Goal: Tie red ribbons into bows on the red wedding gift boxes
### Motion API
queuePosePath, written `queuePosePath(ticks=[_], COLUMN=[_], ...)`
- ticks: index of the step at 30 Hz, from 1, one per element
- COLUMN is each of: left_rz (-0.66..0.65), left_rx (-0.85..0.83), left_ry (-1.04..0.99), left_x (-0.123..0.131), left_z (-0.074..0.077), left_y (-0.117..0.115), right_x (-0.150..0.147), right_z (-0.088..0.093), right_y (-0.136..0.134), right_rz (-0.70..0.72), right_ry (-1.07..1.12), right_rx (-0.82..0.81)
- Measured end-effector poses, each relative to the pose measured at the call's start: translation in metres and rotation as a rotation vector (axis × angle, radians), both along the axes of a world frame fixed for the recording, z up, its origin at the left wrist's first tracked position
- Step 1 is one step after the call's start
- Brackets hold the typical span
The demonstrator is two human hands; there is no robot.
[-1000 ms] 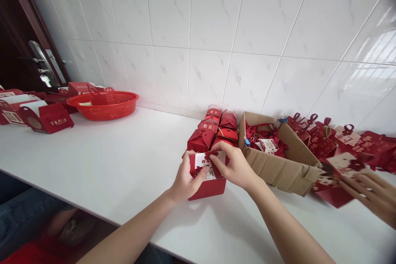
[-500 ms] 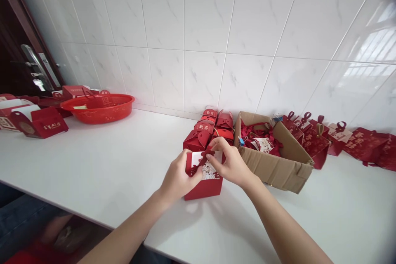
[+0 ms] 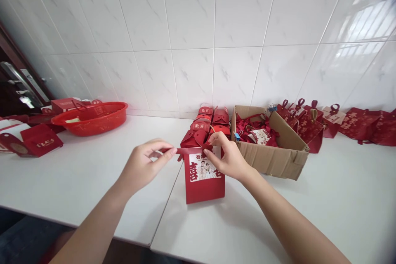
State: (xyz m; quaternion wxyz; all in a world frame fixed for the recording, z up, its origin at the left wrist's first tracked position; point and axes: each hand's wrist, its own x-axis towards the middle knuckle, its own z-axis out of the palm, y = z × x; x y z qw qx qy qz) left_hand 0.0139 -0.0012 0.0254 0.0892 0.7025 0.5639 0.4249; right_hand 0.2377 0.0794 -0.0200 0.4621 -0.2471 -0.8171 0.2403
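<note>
A red gift box stands upright on the white table, its white front panel printed with a couple and red characters. Over its top edge runs a red ribbon, stretched sideways. My left hand pinches the ribbon's left end, out to the left of the box. At the top of the box, my right hand is closed on the ribbon's bow or knot, with thumb and forefinger together. The fingers partly cover the knot, so its form is unclear.
Several small red boxes stand behind the gift box. A cardboard box of red ribbons is to the right, with finished-looking red bags beyond it. At left are a red plastic basin and open red boxes. A tiled wall closes the back.
My left hand has moved left away from the box front, pulling the ribbon out taut. My right hand stays at the box top. The view has shifted slightly right.
</note>
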Motion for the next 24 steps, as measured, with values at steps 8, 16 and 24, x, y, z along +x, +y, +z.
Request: queuePosePath(ticks=[8,16,24], left_rz=[-0.217,-0.482,-0.607], left_rx=[0.382,0.255,0.089], left_ry=[-0.222,-0.336,-0.231], left_x=[0.057,0.081,0.084], left_z=[0.087,0.086,0.064], left_y=[0.014,0.008,0.026], right_x=[0.019,0.068,0.074], right_z=[0.041,0.066,0.063], right_y=[-0.042,-0.06,-0.062], right_rz=[0.276,0.171,-0.058], right_ry=[0.239,0.327,0.275], right_rx=[-0.243,0.032,0.246])
